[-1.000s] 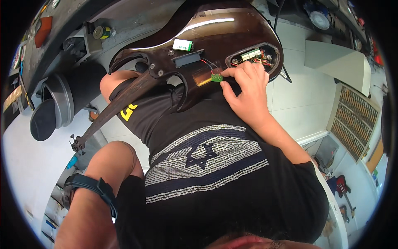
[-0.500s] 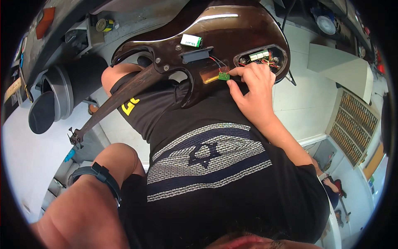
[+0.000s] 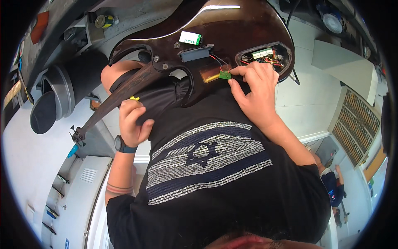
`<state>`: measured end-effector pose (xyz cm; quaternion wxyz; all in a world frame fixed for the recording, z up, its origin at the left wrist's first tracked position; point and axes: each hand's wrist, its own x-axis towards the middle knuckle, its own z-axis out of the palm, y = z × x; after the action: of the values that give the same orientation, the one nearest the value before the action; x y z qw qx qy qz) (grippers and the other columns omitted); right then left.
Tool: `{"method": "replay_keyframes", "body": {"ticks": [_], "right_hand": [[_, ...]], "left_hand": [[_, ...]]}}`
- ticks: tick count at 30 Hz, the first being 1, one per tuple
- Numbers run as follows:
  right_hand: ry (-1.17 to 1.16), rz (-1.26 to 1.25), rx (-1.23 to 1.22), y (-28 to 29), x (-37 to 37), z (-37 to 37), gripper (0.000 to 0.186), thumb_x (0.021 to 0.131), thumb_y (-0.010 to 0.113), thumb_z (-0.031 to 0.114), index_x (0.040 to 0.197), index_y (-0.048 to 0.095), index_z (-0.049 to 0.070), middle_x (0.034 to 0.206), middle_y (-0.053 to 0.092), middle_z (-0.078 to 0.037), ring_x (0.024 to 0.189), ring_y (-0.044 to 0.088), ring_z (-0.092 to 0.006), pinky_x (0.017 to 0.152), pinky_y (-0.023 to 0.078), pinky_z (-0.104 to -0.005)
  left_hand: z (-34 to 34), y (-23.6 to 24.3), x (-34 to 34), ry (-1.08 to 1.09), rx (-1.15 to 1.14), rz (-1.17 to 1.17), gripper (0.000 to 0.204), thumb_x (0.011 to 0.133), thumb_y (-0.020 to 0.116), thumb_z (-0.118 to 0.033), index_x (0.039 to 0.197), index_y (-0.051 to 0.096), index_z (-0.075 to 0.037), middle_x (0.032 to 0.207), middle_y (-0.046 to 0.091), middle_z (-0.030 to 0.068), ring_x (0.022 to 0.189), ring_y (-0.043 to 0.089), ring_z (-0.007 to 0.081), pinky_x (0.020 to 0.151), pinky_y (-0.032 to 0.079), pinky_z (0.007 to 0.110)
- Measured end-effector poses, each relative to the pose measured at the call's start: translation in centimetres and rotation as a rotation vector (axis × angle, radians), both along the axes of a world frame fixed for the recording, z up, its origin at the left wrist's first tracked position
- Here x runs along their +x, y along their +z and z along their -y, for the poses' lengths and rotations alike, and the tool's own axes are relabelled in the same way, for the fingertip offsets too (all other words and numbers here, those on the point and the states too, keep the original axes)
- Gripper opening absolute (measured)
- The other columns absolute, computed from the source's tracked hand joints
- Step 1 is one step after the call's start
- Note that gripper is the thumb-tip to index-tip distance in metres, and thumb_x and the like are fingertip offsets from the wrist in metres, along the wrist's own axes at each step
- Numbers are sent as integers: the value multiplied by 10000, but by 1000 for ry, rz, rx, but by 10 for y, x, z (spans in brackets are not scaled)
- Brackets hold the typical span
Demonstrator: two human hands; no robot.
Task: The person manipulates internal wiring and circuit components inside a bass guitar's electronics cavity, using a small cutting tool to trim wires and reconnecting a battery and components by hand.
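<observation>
A glossy dark brown guitar (image 3: 244,25) lies across the person's lap, back upward, its neck (image 3: 120,93) slanting to the lower left. This back serves as the carrying surface. Near its edge closest to the person, beside a slot (image 3: 210,75) with a yellowish inside, is a small green circuit board (image 3: 225,74). The right hand (image 3: 257,89) has its grip on the board's edge, pinched between thumb and index finger. Thin red and dark wires (image 3: 219,59) run from the board to a dark battery box (image 3: 195,54); a white-and-green battery (image 3: 190,38) lies just beyond it. Toward the rounded right end, an open hollow (image 3: 248,57) shows more wiring. The left hand (image 3: 133,120) is raised near the neck, its grip released, fingers half curled and thumb apart.

Around them is pale tiled floor (image 3: 296,97), with a dark bin (image 3: 64,97) to the left, a rack of small drawers (image 3: 354,126) to the right, and another person (image 3: 329,182) farther off at lower right.
</observation>
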<state>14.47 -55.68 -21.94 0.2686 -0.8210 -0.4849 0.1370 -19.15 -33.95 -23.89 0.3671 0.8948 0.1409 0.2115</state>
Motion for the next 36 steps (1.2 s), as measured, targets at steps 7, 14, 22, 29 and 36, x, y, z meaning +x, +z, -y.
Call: {"method": "replay_keyframes", "body": {"ticks": [7, 14, 22, 29, 36], "right_hand": [[11, 13, 23, -2, 0, -2, 245, 865, 873, 169, 1087, 769, 163, 1025, 648, -2, 1078, 587, -273, 971, 364, -457], [-1, 23, 27, -1, -2, -3, 229, 864, 870, 168, 1069, 767, 164, 1010, 647, 1, 1064, 592, -263, 979, 368, -447], [-4, 30, 25, -1, -2, -4, 235, 851, 874, 154, 1059, 765, 159, 1005, 653, 4, 1049, 596, -259, 970, 373, -441], [-6, 25, 39, -3, -2, -3, 248, 841, 880, 148, 1063, 769, 154, 1002, 655, 5, 1045, 596, -256, 966, 372, -440], [-9, 30, 52, -4, -2, -3, 248, 841, 882, 153, 1061, 769, 158, 1002, 652, 6, 1041, 594, -255, 956, 370, -439]], "left_hand": [[3, -53, -56, -14, 268, -365, 439, 872, 775, -344, 1243, 759, -110, 1220, 662, 115, 1189, 605, 367, 1102, 416, 560], [-2, -54, -46, -19, 261, -364, 421, 895, 741, -353, 1234, 765, -106, 1213, 662, 119, 1165, 609, 368, 1082, 422, 544], [-5, -54, -45, -14, 251, -348, 404, 913, 723, -371, 1218, 766, -109, 1196, 659, 115, 1156, 607, 368, 1067, 421, 534], [-5, -55, -44, -14, 245, -348, 407, 911, 723, -375, 1216, 765, -109, 1184, 657, 114, 1148, 607, 362, 1060, 419, 531], [-6, -54, -42, -16, 252, -344, 404, 917, 719, -378, 1213, 767, -106, 1173, 655, 117, 1137, 609, 361, 1058, 420, 527]]}}
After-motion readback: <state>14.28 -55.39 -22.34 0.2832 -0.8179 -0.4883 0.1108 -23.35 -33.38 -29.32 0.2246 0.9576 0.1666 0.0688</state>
